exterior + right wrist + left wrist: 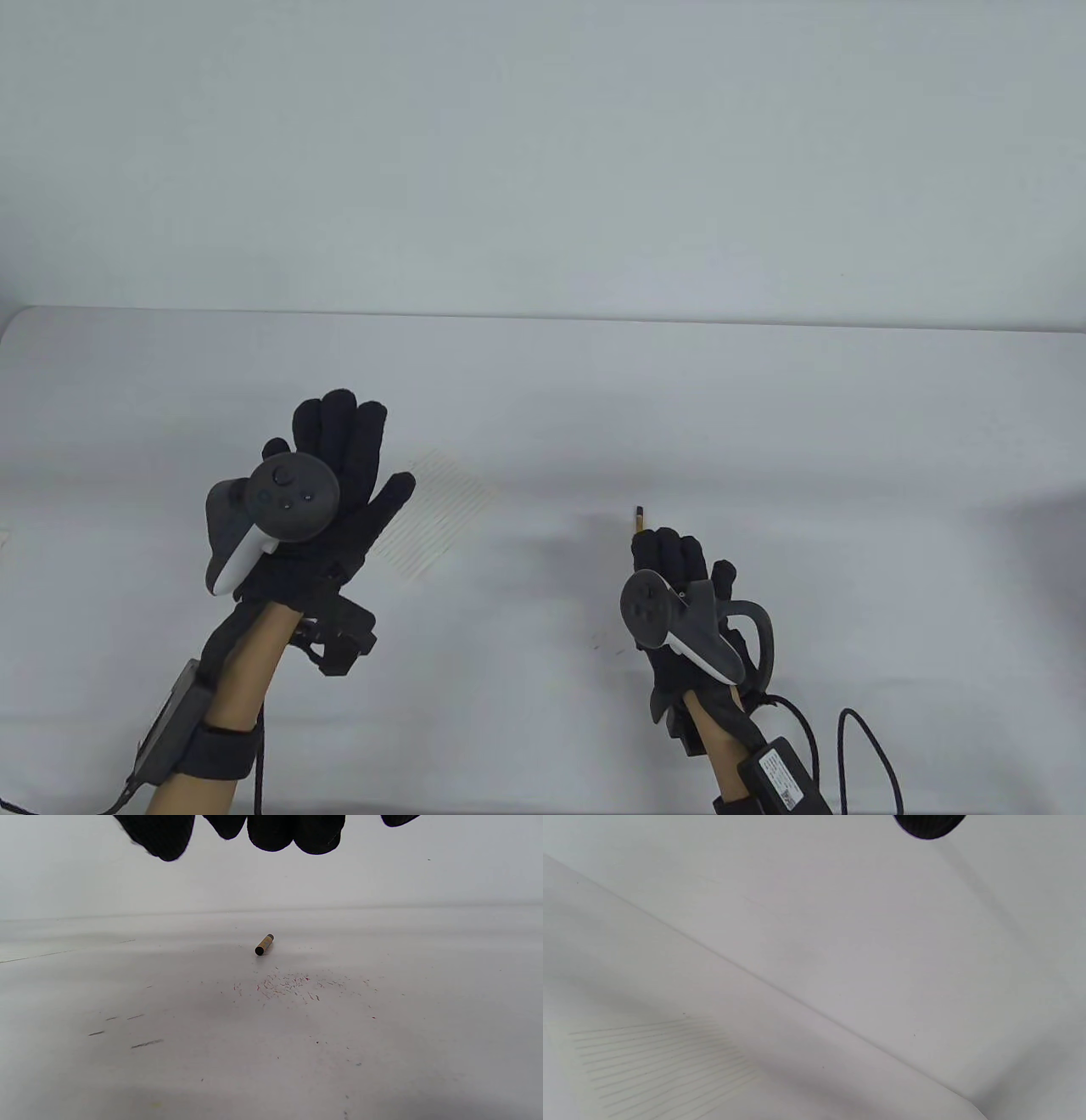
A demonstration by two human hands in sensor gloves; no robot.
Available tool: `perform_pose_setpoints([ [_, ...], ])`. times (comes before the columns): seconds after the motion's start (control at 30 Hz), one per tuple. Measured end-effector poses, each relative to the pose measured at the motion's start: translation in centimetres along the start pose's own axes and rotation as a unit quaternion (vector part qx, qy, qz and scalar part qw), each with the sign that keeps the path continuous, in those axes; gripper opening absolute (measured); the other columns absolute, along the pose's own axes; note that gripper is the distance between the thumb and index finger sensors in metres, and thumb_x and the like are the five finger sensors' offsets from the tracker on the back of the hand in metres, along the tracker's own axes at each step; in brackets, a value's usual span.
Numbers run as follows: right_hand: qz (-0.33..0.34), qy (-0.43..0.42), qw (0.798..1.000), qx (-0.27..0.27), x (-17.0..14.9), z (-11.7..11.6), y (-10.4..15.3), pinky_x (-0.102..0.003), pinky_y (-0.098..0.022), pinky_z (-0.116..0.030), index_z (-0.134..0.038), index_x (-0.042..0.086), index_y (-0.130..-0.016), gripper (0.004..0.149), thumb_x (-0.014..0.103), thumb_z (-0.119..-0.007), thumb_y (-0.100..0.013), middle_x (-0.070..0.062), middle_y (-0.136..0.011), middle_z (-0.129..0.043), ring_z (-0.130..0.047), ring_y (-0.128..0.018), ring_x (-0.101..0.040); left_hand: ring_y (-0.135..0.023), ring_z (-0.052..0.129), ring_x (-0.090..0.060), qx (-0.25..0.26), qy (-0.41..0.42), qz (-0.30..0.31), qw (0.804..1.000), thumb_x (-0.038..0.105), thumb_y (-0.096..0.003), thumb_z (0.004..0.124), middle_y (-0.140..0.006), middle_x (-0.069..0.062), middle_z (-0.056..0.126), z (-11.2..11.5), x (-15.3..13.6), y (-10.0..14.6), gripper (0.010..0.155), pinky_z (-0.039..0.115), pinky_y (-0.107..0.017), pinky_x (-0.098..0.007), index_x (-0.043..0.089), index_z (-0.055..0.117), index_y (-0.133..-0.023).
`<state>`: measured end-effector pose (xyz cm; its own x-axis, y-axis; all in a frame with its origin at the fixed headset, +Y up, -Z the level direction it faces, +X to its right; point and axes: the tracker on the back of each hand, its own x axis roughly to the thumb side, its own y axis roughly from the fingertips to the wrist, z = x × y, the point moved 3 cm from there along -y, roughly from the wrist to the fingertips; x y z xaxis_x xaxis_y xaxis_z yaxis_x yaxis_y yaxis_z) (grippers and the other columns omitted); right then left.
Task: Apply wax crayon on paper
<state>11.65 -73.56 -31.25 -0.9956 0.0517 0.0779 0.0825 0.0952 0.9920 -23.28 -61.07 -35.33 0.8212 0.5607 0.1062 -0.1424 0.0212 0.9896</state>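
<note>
A short crayon with a tan wrapper and dark tip lies on the white table; in the table view its end shows just beyond my right hand's fingers. My right hand hovers above it, fingers hanging loose and holding nothing. A white sheet of paper with faint ruled lines lies left of centre; it also shows in the left wrist view. My left hand is spread flat over the paper's left part, empty; whether it touches the paper I cannot tell.
Red crayon flecks and a few dark strokes mark the table in front of the crayon. The table's far edge meets a plain wall. Glove cables trail at the bottom right.
</note>
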Motion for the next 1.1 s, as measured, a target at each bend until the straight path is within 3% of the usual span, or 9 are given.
perform_pose_setpoints([
  [0.23,0.002,-0.006,1.000,0.008,-0.1,-0.1,-0.1,-0.066,-0.071,-0.039,-0.031,0.018,-0.113,0.067,0.039,-0.063,-0.058,-0.014,-0.118,-0.032,-0.040,-0.107,-0.038,-0.110,-0.029,-0.012,0.012,-0.011,-0.082,0.997,0.057,-0.0623,0.050,-0.118,0.021,-0.022,-1.8,0.0,-3.7,0.074,-0.025,-0.072,-0.045,0.047,-0.001,-0.115],
  [0.4,0.001,-0.005,1.000,0.012,-0.2,-0.1,-0.1,-0.066,-0.071,-0.039,-0.031,0.018,-0.113,0.067,0.040,-0.063,-0.057,-0.014,-0.118,-0.033,-0.041,-0.107,-0.038,-0.112,-0.027,-0.010,-0.001,-0.047,-0.138,0.989,0.058,-0.0618,0.050,-0.118,0.024,-0.023,-1.2,-1.3,-6.6,0.074,-0.023,-0.076,-0.043,0.049,-0.001,-0.114],
  [0.73,0.009,-0.011,0.999,0.030,0.0,-0.3,-0.2,-0.065,-0.071,-0.040,-0.031,0.018,-0.113,0.067,0.040,-0.063,-0.058,-0.014,-0.118,-0.033,-0.041,-0.107,-0.038,-0.113,-0.027,-0.008,-0.091,-0.060,-0.225,0.968,0.058,-0.0623,0.049,-0.118,0.025,-0.022,6.8,-6.4,-11.6,0.073,-0.023,-0.077,-0.043,0.051,-0.001,-0.114],
  [0.9,0.015,-0.014,0.999,0.040,0.2,-0.5,-0.3,-0.065,-0.072,-0.040,-0.032,0.018,-0.113,0.067,0.040,-0.062,-0.058,-0.014,-0.118,-0.033,-0.041,-0.107,-0.038,-0.111,-0.030,-0.008,-0.159,-0.067,-0.268,0.948,0.054,-0.0650,0.042,-0.118,0.025,-0.024,11.0,-9.0,-12.7,0.065,-0.025,-0.076,-0.043,0.051,0.001,-0.115],
  [1.1,0.016,-0.017,0.999,0.044,0.1,-0.5,-0.4,-0.065,-0.071,-0.040,-0.032,0.018,-0.113,0.067,0.039,-0.062,-0.058,-0.014,-0.118,-0.033,-0.041,-0.107,-0.038,-0.110,-0.030,-0.006,-0.195,-0.095,-0.291,0.932,0.051,-0.0661,0.045,-0.118,0.028,-0.021,13.9,-10.7,-13.1,0.063,-0.026,-0.075,-0.043,0.052,0.008,-0.117],
])
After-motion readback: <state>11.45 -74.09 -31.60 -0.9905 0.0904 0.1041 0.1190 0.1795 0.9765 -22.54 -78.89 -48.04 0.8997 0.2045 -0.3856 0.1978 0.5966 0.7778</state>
